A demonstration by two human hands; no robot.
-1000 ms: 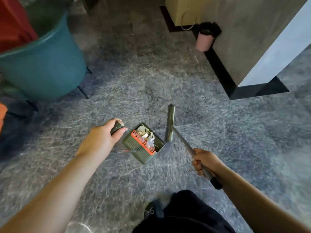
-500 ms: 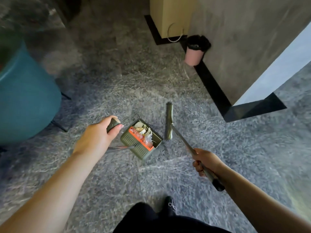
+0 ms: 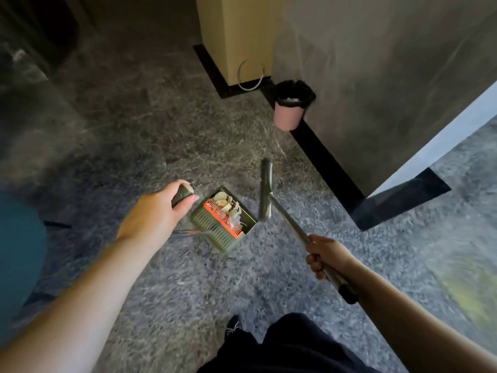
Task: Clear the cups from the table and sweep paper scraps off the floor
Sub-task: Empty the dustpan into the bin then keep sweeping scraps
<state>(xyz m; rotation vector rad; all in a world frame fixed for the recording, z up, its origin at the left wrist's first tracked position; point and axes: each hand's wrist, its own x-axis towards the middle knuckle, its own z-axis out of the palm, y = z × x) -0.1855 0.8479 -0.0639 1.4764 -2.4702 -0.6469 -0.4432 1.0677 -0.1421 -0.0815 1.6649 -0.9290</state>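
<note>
Both forearms were bare to frame edge, no sleeves, watch or rings seen. Left hand [image 3: 153, 219] at 9 o'clock, right hand [image 3: 326, 255] at 4 o'clock. Dark trousers [image 3: 290, 348] and dark shoe [image 3: 233, 324] at 6 o'clock.

My left hand [image 3: 158, 214] covers most of the dustpan handle [image 3: 182, 194], so I see only its dark top end. My right hand [image 3: 326, 255] hides the middle of the broom stick [image 3: 289, 219]. Far to the left of my left hand, a blue tub [image 3: 18, 254] is cut off by the picture's edge and looks blurry. The paper scraps [image 3: 226, 204] just beside my left fingers are too small to count. Below both hands, my dark trousers [image 3: 290, 345] run off the bottom edge.
</note>
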